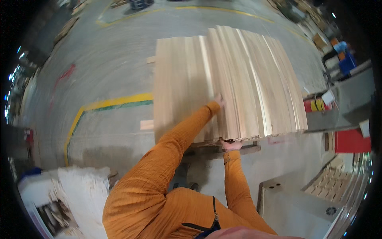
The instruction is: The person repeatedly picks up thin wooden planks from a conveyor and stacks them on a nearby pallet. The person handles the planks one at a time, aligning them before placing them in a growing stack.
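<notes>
A wide stack of pale wooden boards (175,75) lies in front of me, its boards running away from me side by side. The right part (254,79) stands higher than the left, with a step between them. At that step my left hand (218,100) touches the edge of a board; its fingers are blurred and partly hidden. My right hand (232,145) is at the near end of the boards, closed around a board's end from below, beside a dark gap. Both forearms are in orange sleeves.
Under the stack shows a wooden pallet (250,149). A yellow and green floor line (115,102) runs to the left. At the right are a fire extinguisher (316,105) and a red box (352,141). A grey metal cabinet (298,207) stands near right; torn white sheeting (85,191) lies near left.
</notes>
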